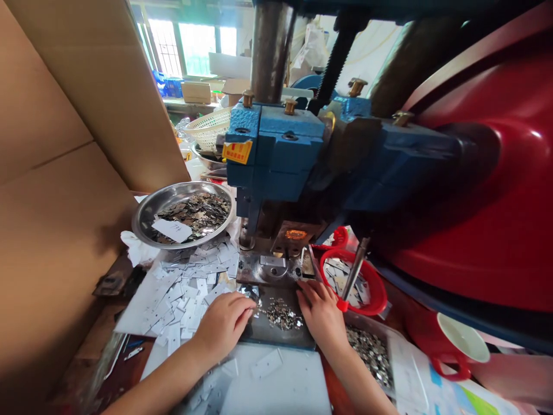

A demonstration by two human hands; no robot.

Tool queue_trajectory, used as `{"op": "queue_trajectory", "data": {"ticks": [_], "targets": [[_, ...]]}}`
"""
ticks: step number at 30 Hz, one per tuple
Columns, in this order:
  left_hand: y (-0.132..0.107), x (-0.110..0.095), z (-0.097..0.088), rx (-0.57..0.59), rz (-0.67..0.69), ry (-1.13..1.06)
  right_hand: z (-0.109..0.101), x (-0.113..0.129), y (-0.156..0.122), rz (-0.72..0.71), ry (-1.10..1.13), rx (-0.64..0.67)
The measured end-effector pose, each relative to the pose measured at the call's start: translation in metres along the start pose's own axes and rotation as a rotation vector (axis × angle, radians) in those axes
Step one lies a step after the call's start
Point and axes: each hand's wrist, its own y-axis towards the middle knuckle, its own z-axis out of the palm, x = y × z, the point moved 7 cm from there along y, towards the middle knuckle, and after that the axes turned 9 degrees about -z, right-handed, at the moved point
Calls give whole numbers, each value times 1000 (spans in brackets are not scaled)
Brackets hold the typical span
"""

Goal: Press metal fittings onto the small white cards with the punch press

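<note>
A heap of tiny shiny metal pieces (283, 314) lies on a dark plate (276, 337) in front of a blue press (280, 144). At the heap's left side is my left hand (222, 317), its thumb and fingers pinched together; whatever is between the tips is too small to make out. My right hand (320, 314) rests along the plate's right edge, fingers stretched out toward the press base (253, 274). It holds nothing that I can see. A small metal die block (273, 262) sits on that base, below the press head.
Flat metal plates (185, 294) are strewn at left. Behind them stands a steel bowl (142, 222) of metal pieces. A red-rimmed basket (380, 294), a plastic tub (391, 357) of small pieces and a red mug (453, 346) stand at right. Cardboard (52, 219) walls the left side.
</note>
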Motion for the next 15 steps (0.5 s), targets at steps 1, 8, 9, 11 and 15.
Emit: {"op": "queue_trajectory", "data": {"ticks": [1, 8, 9, 11, 15], "targets": [[0, 0, -1, -12, 16, -12, 0, 0, 0, 2, -2, -1], [-1, -1, -8, -102, 51, -68, 0, -2, -4, 41, -44, -20], [0, -2, -8, -99, 52, -74, 0, -2, -4, 40, -48, -16], [0, -2, -8, -92, 48, -88, 1, -1, -4, 36, -54, -9], [0, -2, -9, -75, 36, -113, 0, -1, -4, 46, -64, -24]]}}
